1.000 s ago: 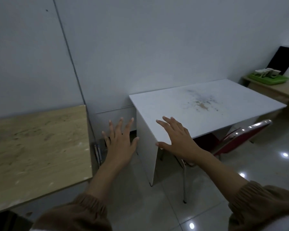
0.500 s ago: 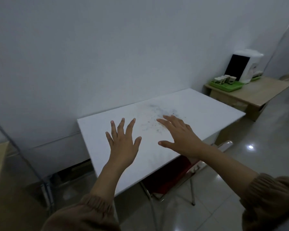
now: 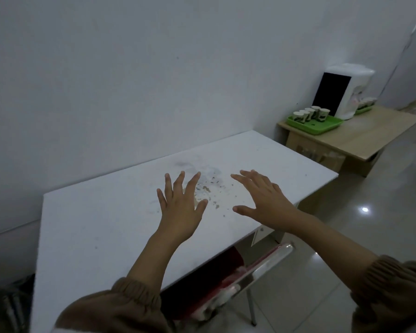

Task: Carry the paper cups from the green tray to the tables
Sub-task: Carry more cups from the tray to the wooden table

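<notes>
Standing in the room, an onlooker reads the scene as follows. At the left, the white table runs along the wall. The left hand hovers over its middle, palm down, fingers straight and spread, holding nothing. Just right of it, a patch of brown stains marks the tabletop. The right hand is beside the patch, palm down, fingers extended and apart, likewise holding nothing. Whether either palm touches the surface cannot be told. Below the table's near edge sits a red chair with a metal frame.

Further right, beyond the far end of the white table, stands a low wooden table. On it rests the green tray, with the paper cups upright in a cluster at its left end. A water dispenser stands just behind the tray.

Governing relation: the cups lie ahead and to the right of both hands, well apart from them. The right hand is the nearer. The tray's long axis runs roughly left to right across the view, so the cluster sits at the end nearer the white table. Judged status: no cup is in hand, and the next step requires walking to the wooden table before any reach.
</notes>
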